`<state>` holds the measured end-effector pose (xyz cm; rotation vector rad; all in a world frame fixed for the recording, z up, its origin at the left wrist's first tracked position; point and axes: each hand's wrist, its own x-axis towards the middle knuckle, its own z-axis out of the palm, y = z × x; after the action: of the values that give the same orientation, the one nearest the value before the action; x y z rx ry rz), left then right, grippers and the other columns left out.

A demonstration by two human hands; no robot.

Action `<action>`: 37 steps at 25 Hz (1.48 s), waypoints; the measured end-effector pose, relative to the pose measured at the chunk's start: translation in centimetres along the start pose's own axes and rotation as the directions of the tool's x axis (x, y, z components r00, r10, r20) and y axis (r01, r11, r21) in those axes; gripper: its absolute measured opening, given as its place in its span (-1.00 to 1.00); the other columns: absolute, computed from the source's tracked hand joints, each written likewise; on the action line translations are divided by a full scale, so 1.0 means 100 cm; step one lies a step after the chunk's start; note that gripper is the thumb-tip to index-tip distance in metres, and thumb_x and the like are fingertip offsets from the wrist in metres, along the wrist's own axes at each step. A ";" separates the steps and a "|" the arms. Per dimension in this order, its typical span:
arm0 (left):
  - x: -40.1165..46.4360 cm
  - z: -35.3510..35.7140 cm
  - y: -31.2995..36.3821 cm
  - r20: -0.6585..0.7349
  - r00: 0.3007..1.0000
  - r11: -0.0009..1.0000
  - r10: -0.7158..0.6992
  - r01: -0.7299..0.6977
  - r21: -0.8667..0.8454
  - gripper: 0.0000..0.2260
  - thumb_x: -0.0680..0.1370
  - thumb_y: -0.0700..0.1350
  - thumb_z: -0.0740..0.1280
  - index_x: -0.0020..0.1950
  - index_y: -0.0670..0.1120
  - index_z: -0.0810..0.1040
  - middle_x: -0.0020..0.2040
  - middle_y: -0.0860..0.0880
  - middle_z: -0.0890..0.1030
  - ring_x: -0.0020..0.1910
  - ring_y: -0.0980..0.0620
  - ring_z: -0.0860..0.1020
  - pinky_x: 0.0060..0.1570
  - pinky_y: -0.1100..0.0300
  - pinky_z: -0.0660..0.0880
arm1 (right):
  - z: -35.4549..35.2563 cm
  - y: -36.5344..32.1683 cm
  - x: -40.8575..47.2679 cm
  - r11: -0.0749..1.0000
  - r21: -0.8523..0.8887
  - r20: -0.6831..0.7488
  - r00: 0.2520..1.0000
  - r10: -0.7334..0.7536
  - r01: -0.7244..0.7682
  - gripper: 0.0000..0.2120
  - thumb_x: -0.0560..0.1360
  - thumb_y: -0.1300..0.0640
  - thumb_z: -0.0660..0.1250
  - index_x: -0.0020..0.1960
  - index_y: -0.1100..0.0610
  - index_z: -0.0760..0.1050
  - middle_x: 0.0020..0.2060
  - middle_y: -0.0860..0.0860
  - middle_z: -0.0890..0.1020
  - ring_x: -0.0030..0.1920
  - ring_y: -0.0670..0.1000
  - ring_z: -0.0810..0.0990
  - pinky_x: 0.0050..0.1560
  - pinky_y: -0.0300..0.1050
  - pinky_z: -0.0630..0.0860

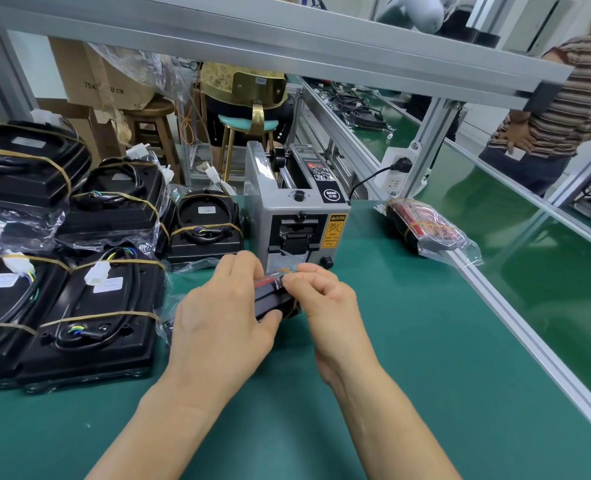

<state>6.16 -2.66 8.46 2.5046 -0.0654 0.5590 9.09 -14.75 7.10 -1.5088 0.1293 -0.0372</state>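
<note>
Right now the left hand (223, 320) curls around a black unit (273, 299) held just above the green table (408, 341), while the right hand (325, 303) pinches its clear wrapping, just in front of the grey tape machine (297, 209).

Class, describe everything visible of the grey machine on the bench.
The grey machine is a metal-looking box upright on the green bench, just behind the left hand and right hand, which hold a black unit. On top: a black control panel with red display and a knob. In front: a dark outlet slot, yellow caution label, second knob. A black cable leads to a white socket.
</note>
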 end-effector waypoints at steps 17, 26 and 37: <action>-0.002 0.003 -0.003 0.017 0.997 0.996 0.080 -0.081 0.047 -0.72 0.34 -0.04 0.49 -0.05 0.06 0.46 -0.08 0.10 0.47 -0.29 -0.14 0.53 -0.35 0.09 0.44 | -0.002 -0.005 0.000 0.984 -0.173 0.019 0.999 -0.050 0.053 -0.73 0.43 0.25 0.43 -0.41 0.02 0.63 -0.08 -0.11 0.53 -0.04 -0.39 0.47 -0.06 -0.44 0.37; -0.003 0.005 0.001 0.038 0.997 0.994 0.070 -0.073 0.087 -0.76 0.27 -0.11 0.56 -0.10 0.00 0.63 -0.13 -0.01 0.54 -0.43 -0.17 0.52 -0.45 0.10 0.42 | 0.002 0.004 0.001 0.934 -0.348 -0.087 0.990 -0.114 0.077 -0.92 0.42 0.16 0.41 -0.25 0.08 0.61 -0.06 -0.09 0.53 -0.07 -0.36 0.48 -0.09 -0.48 0.39; -0.002 0.002 -0.001 0.038 0.997 0.995 0.068 -0.071 0.070 -0.72 0.26 -0.09 0.55 -0.11 -0.01 0.55 -0.10 0.07 0.53 -0.37 -0.13 0.54 -0.41 0.17 0.38 | 0.004 0.008 0.003 0.926 -0.377 -0.095 0.993 -0.064 0.023 -0.76 0.44 -0.03 0.41 0.03 -0.02 0.43 0.03 -0.14 0.50 0.07 -0.15 0.49 0.22 -0.01 0.41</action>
<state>6.07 -2.74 8.18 2.5903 -0.1491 0.5536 9.41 -14.30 6.35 -1.8948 0.1968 -0.1350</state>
